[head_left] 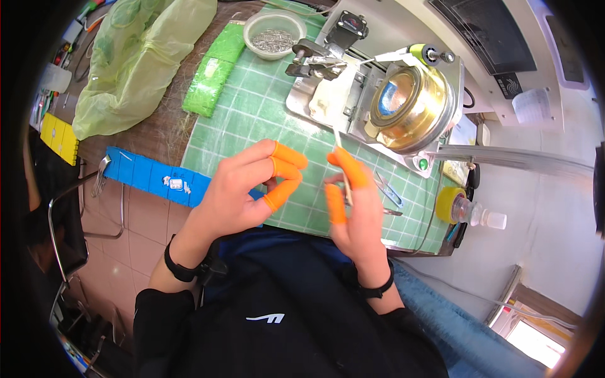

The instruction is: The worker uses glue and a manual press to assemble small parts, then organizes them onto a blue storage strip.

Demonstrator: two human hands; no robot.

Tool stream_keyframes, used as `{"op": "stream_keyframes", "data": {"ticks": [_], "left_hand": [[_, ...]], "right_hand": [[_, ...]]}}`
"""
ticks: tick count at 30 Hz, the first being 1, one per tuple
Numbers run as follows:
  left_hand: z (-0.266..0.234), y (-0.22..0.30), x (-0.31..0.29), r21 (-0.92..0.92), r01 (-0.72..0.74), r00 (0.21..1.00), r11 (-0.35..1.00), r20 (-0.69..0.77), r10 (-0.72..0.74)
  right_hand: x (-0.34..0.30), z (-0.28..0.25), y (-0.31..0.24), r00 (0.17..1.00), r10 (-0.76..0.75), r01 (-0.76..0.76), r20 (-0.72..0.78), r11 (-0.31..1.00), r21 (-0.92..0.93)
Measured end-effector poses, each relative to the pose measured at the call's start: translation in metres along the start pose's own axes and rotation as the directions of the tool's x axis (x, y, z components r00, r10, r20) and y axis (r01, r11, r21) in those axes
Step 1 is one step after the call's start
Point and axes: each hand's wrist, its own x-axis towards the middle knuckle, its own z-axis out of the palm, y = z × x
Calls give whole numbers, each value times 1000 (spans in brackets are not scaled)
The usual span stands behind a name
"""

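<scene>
Here, over the near edge of the green mat (252, 104), the right hand (359, 208) holds a thin pale stick (338, 137); the left hand (246, 186) pinches narrowly, contents unclear.

On the brown table (162, 120) lie a green gridded mat (249, 116) and a crumpled yellow-green plastic bag (142, 60).

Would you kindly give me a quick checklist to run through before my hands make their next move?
1. Stick held in the right hand: ok.
2. Orange cots on fingers of both hands: ok.
3. Left hand free of small pieces: cannot tell; its fingertips curl in toward the thumb.
4. Tweezers lying on the mat: ok.
5. Bowl upright: ok.
6. Drum at rest: cannot tell.
</scene>
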Motion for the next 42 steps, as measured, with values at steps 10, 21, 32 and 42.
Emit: {"op": "stream_keyframes", "data": {"ticks": [10, 21, 32, 42], "left_hand": [[9, 0, -6, -73, -41, 999, 997, -39, 38], [-19, 28, 19, 6, -318, 944, 948, -90, 317], [-43, -48, 135, -32, -233, 932, 972, -294, 213], [-51, -59, 121, 96, -210, 927, 973, -297, 229]], "right_hand": [[-21, -39, 39, 944, -8, -139, -331, 898, -417], [-61, -105, 96, 859, 261, -308, -441, 951, -36], [-99, -103, 149, 642, 566, -145, -517, 752, 643], [-110, -105, 150, 769, 459, -140, -445, 800, 583]]}}
